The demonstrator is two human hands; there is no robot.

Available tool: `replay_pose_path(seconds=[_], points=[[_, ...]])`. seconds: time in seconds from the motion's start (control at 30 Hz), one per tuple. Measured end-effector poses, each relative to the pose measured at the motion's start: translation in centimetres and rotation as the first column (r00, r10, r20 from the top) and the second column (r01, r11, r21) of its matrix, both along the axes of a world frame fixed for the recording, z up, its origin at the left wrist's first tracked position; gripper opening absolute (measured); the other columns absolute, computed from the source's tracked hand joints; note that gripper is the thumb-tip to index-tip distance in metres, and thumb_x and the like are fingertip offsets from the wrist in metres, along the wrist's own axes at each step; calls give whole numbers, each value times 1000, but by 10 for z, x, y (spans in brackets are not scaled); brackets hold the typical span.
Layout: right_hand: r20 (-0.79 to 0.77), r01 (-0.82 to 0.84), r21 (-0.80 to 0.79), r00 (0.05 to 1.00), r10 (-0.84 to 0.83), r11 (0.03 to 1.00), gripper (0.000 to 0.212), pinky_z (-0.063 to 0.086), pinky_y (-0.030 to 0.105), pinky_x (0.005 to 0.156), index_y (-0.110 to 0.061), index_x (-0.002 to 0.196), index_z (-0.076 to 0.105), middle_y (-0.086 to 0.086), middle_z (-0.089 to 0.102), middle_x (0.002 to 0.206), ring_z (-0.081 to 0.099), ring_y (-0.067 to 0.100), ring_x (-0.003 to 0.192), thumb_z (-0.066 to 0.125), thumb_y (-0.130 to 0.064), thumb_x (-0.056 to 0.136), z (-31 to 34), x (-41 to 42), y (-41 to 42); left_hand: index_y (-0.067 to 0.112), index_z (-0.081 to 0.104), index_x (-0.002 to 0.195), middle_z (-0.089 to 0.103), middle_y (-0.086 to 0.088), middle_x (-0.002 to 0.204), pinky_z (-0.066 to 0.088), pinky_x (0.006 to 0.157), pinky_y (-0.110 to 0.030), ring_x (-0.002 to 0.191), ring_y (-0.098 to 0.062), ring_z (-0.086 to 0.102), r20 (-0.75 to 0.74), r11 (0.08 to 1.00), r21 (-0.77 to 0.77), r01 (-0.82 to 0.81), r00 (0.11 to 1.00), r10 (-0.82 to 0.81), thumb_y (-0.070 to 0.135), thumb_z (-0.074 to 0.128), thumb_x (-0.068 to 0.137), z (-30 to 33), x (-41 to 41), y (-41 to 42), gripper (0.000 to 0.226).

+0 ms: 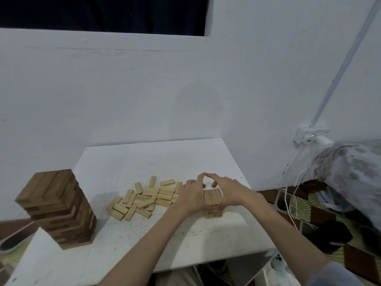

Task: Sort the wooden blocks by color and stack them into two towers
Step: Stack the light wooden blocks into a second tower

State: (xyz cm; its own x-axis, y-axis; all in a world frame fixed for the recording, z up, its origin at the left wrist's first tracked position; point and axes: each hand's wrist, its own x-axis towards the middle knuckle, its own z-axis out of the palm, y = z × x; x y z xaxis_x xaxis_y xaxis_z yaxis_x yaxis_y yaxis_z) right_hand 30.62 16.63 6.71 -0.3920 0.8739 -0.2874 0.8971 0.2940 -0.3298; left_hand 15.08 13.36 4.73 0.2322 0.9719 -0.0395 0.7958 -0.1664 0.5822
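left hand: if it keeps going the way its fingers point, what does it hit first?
The left hand points up and right, toward the right hand. Their fingertips already seem to touch above the light block tower, so it would meet the right hand's fingers first. Depth is unclear.

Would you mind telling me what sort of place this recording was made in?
Probably a room in a home: a low white table set against a painted wall, a wall socket with trailing cables, and a patterned floor mat beside it.
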Motion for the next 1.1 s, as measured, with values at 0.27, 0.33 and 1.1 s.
replay_pose_path(seconds=[0.27, 0.33, 1.1], points=[[-85, -22, 75, 996, 28, 997, 83, 41, 37, 101, -36, 147, 24, -4, 46, 136, 45, 22, 118, 71, -24, 79, 11, -26, -4, 19, 33, 141, 51, -2, 132, 38, 100, -33, 123, -18, 43, 70, 991, -9, -136, 988, 136, 36, 77, 73, 6, -57, -9, 82], [-139, -45, 160, 988, 68, 986, 66, 37, 33, 104, -29, 143, 36, -3, 49, 134, 44, 19, 122, 67, -26, 85, 14, -39, -8, 16, 44, 135, 54, -3, 130, 39, 98, -29, 120, -17, 48, 114, 979, 40, -201, 974, 196, 31, 71, 81, 4, -76, -16, 63], [-323, -159, 220, 919, 226, 962, 43, 43, 30, 91, -28, 144, 38, 2, 47, 126, 47, 19, 116, 40, -25, 101, -90, -198, -80, 17, 24, 145, 25, 3, 152, 23, 109, -28, 135, -25, 25, -255, 922, 104, -372, 886, 386, 2, 44, 91, -65, -191, -79, 59]])
